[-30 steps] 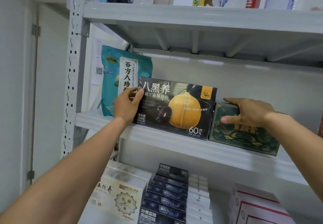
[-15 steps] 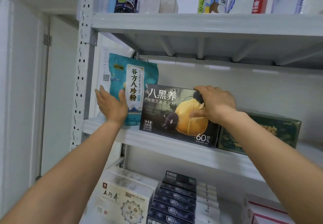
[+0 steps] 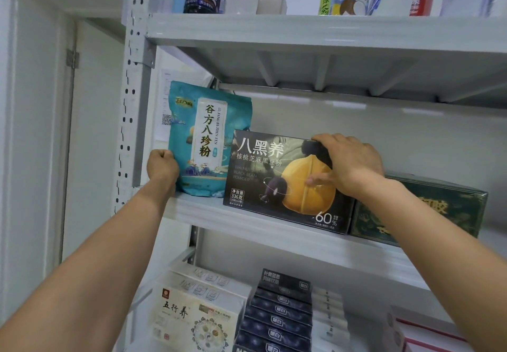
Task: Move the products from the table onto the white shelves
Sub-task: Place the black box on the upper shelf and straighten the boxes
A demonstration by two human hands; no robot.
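On the middle white shelf (image 3: 274, 231) stand a teal pouch (image 3: 208, 137) at the left, a black box with a yellow fruit picture (image 3: 279, 187) in the middle and a dark green box (image 3: 428, 211) at the right. My left hand (image 3: 162, 167) grips the teal pouch's lower left edge. My right hand (image 3: 348, 165) grips the black box over its top edge, thumb on the front face. Both boxes stand upright, side by side.
Bottles and cartons line the top shelf (image 3: 301, 29). The lower shelf holds a cream box (image 3: 192, 316), a stack of dark blue boxes (image 3: 277, 316) and white and red boxes (image 3: 419, 335). The shelf's perforated upright (image 3: 130, 90) is at the left, a white wall beyond it.
My right hand moved left from the green box to the top of the black box. My left hand left the black box and took hold of the teal pouch's left edge.
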